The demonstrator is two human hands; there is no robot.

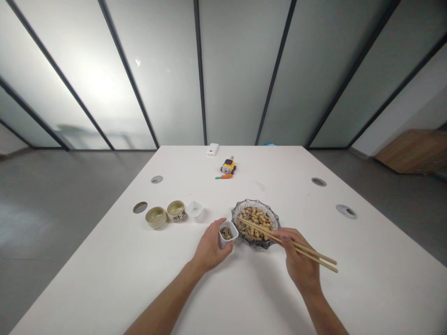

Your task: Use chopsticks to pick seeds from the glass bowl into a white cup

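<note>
My left hand (210, 246) is wrapped round a small white cup (224, 241) with some sunflower seeds (226, 233) in it. Just right of the cup, close against it, stands a scalloped clear glass bowl (274, 216) holding peanuts (257, 217) and more striped seeds. A pair of wooden chopsticks (307, 250) is gripped by my right hand (301, 260) at the bowl's right side. Their tips lie over the left part of the bowl's contents; whether they pinch a seed is too small to tell.
Two greenish tea cups (156, 217) and another white cup (194, 211) stand in a row at the left. Farther back are a toy carrot (226, 177), a yellow toy car (228, 165) and a white box-like device (212, 149). The white table (195, 288) has round holes near both sides.
</note>
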